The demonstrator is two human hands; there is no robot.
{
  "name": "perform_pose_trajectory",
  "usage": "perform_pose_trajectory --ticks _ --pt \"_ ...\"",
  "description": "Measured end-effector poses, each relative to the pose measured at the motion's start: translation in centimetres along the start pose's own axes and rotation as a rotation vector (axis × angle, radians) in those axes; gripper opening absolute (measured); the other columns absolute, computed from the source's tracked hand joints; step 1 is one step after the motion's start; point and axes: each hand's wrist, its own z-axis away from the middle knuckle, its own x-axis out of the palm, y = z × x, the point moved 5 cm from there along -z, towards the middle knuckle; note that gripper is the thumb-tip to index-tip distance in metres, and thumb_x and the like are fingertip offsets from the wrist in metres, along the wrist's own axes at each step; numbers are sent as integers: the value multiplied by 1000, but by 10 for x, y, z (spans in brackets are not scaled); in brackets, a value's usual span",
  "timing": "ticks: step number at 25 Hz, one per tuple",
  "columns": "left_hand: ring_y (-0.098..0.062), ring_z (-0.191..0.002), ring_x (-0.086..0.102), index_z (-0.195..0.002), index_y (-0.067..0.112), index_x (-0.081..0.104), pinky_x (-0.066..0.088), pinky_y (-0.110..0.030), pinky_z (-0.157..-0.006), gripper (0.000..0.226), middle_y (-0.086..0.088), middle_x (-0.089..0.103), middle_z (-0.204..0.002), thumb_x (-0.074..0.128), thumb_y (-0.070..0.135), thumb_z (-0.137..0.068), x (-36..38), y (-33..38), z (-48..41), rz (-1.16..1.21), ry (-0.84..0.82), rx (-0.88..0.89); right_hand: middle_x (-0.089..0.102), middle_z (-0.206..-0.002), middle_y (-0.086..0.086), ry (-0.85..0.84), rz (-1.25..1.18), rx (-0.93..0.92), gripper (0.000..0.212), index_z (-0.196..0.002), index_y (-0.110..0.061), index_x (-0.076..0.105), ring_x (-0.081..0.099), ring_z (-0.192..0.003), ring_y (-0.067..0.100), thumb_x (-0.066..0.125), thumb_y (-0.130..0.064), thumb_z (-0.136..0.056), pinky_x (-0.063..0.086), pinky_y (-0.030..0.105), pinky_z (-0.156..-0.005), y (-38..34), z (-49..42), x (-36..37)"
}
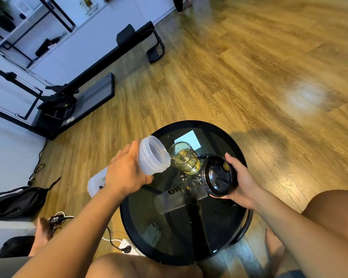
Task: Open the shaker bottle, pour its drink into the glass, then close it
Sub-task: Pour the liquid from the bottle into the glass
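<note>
Left hand [127, 173]: was wrapped around the body of the shaker bottle [147, 157], fingers closed on it, thumb on the near side.
Shaker bottle: a translucent white bottle was held tipped almost flat, its open threaded mouth beyond the left fingertips and just over the rim of the glass [186, 160]; its base stuck out behind the wrist.
Stream: a thin run of liquid was seen leaving the lower lip of the mouth and entering the glass.
Glass: a clear tumbler was stood upright on the table, between the two hands, partly filled with yellow drink and bubbles.
Right hand [240, 179]: was curled around the black lid [218, 175], fingers on the far rim, palm beneath the near rim.
Lid: was held tilted with its inner side turned towards the glass, just beside it, apart from the bottle.
Table [235, 223]: a round black glass top was seen under both hands, with droplets of spilt liquid near the foot of the glass, below the left fingertips.
Reflection: the bottle's mirrored shape was shown in the glass top, below the lid.
</note>
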Motion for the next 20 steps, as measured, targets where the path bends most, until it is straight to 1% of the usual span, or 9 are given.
perform_pose_trajectory --ticks 3,5,10,17,20 --pt "-23 -97 58 -132 32 43 54 -49 -81 93 9 56 -109 92 34 -53 0 0 0 -12 7 11 72 -120 17 -1 12 -1 63 -122 -19 67 66 -113 41 66 -58 -72 49 62 -99 0 0 0" --pt "-23 -97 58 -132 32 43 54 -48 -81 93 9 56 -109 92 33 -53 -1 -1 -1 -10 7 12 73 -117 17 -4 18 -5 64 -121 -19 68 66 -112 41 66 -58 -70 49 62 -99 0 0 0" --pt "-23 -97 59 -132 32 43 54 -49 -83 94 9 56 -109 92 34 -52 -1 0 -2 -14 5 6 77 -111 15 -14 15 -9 64 -120 -19 69 67 -112 41 67 -59 -70 49 61 -100 1 -2 -1" --pt "-24 -99 57 -134 30 43 52 -48 -85 94 8 56 -110 92 33 -53 -3 -1 -3 -21 7 0 76 -115 16 -25 11 -11 65 -121 -19 69 67 -113 41 67 -59 -70 51 60 -98 1 -3 -1" --pt "-25 -98 57 -132 30 44 51 -46 -84 90 7 57 -110 90 32 -55 -4 2 -6 -38 -7 8 76 -114 15 -38 -2 -9 59 -119 -18 70 66 -113 41 65 -58 -75 51 58 -98 1 -3 -1"
